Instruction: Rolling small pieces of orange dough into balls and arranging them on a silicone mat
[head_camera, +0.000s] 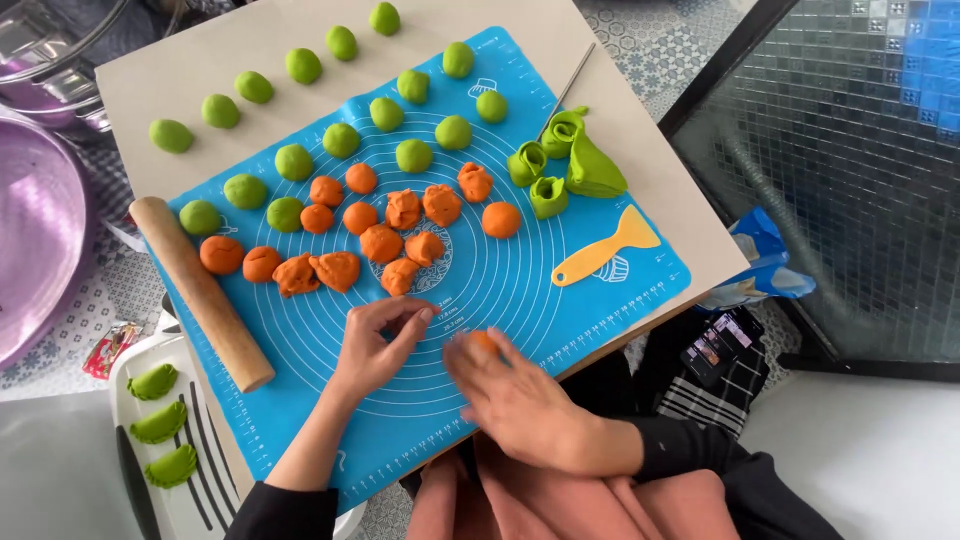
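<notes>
Orange dough ball (484, 342) under flat right hand (515, 395), left hand (375, 345) loosely curled, roughly fifteen orange pieces (381, 243)

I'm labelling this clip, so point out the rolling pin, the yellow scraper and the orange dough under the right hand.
wooden rolling pin (203, 293), head view, mid-shaft
yellow scraper (603, 248), head view, handle-blade junction
orange dough piece (485, 341), head view, exposed top

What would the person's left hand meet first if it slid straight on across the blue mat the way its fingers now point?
The left hand points up and right, so it would probably reach the rough orange dough piece nearest it first, though the exact line is hard to judge.
</notes>
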